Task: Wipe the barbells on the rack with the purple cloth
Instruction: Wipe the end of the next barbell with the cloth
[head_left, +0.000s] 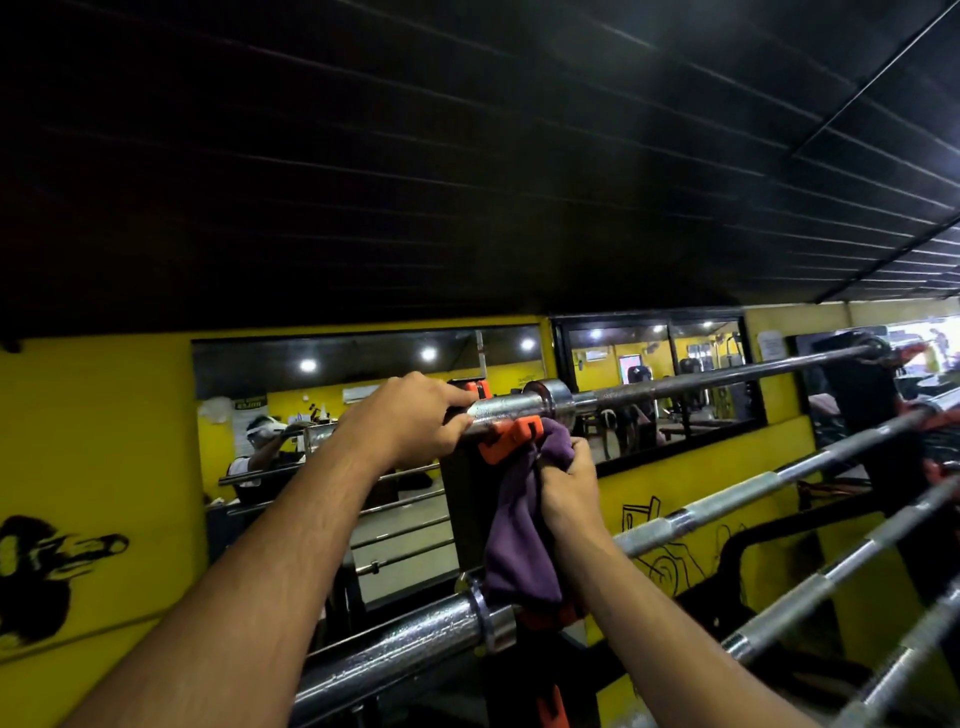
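Purple cloth (519, 514) bunched in right hand (569, 493), fingers curled round its top, rest hanging below the fist onto the lower barbell (415, 639). Left hand (410, 421) just left of it, fingers wrapped round chrome sleeve of top barbell (675, 387). Orange rack hook (511, 436) between both hands, touching cloth.

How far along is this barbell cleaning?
Nothing looks plainly finished. In hand: the left hand grips the top barbell by its sleeve, while the right hand holds the purple cloth just under it. Left: the lower barbells on the rack, where no cloth is wiping.
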